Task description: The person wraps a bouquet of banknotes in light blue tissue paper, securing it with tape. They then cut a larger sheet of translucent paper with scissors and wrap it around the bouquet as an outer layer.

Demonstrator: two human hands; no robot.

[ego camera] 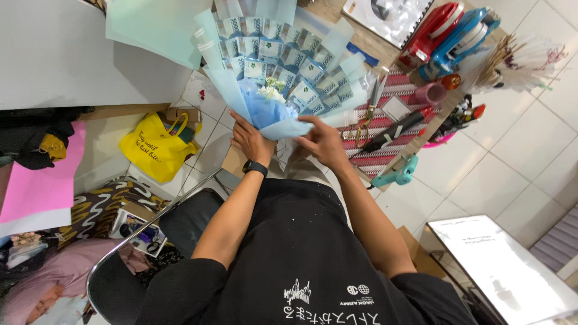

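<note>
Now, bouquet [283, 78]: folded banknotes fanned in pale blue paper, held upright over the table edge, in front of the person's chest.
Left hand [250, 139]: fingers closed round the wrap's narrow base from the left; black watch [254, 167] on the wrist.
Right hand [325, 141]: thumb and fingers clamped on the front fold of blue paper, low on the bouquet.
Table [337, 12]: striped mat [376, 156] just right of the bouquet, with scissors [361, 123] on it; teal glue gun [397, 173] at the near edge.
Floor: yellow bag [158, 147], left of the hands.
</note>
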